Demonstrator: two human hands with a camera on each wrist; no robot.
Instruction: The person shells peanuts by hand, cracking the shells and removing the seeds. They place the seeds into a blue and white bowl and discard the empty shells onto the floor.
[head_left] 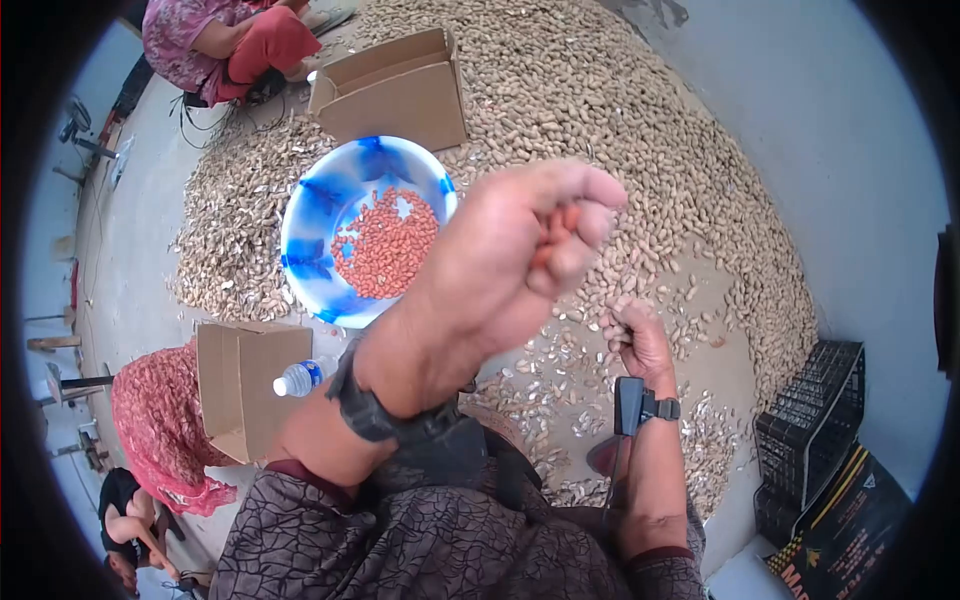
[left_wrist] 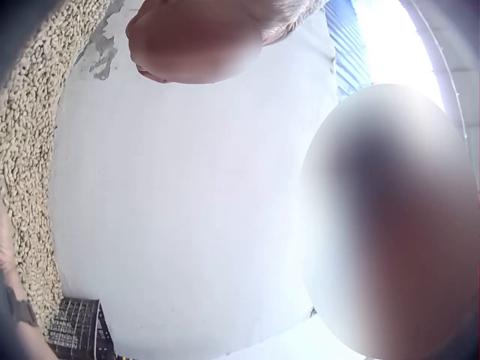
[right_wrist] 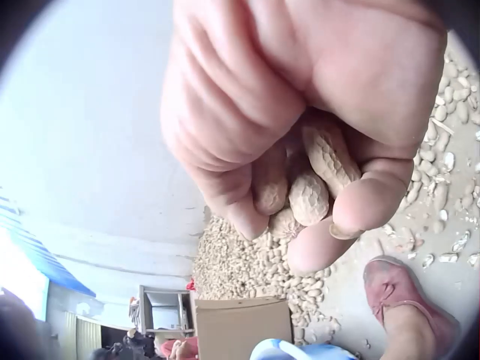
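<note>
My left hand is raised close to the camera in the head view, fingers curled round a few red-skinned peanut kernels. In the left wrist view that hand fills the top, blurred, and its kernels are hidden. Lower and to the right, my right hand is above scattered shells. The right wrist view has its curled fingers gripping several unshelled peanuts. Left of my left hand sits a blue-and-white basin with red peanut kernels in it.
A big heap of unshelled peanuts spreads along the wall. Cardboard boxes stand behind and left of the basin. A plastic bottle lies by the nearer one. Black crates stand at right. Other people sit at left.
</note>
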